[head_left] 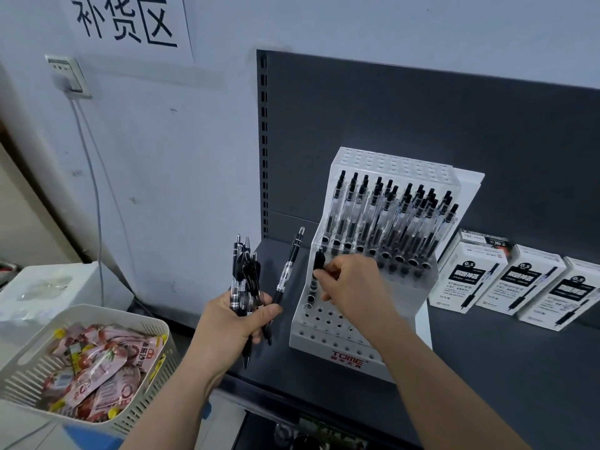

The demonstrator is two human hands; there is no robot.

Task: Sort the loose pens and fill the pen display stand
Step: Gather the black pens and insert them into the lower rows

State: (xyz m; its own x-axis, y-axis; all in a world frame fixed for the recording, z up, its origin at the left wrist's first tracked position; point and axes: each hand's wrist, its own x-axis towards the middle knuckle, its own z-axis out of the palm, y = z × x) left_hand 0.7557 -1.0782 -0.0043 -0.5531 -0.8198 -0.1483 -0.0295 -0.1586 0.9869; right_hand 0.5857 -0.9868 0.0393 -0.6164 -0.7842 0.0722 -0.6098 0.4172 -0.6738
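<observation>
Nearest to us on the left there's a white slotted basket [156, 339] full of pink snack packets [97, 362], its near side cut off by the frame. Just past it the left hand [233, 323] is wrapped around a bunch of black click pens [245, 280], tips down. They overlap so much that we can't count them. One clear-barrelled pen [289, 264] leans out to the right of the bunch, and we can't quite tell which finger pins it.

Over on the right, the right hand [354, 284] pinches a black pen [318, 263] near its top. The pen's lower end is at a hole on the left edge of the white pen display stand [328, 339], though the fingers hide how deep it sits. That hand and forearm also cover a fair chunk of the lower holes.

The stand sits on a dark shelf [487, 368], and its farther tier is packed with upright pens [389, 219]. Right of it is a row of white pen boxes [506, 284], the last one cropped by the frame. Far back there's a grey back panel [422, 125]. Up on the wall at far left is a paper sign [130, 21], cut off at the top.
</observation>
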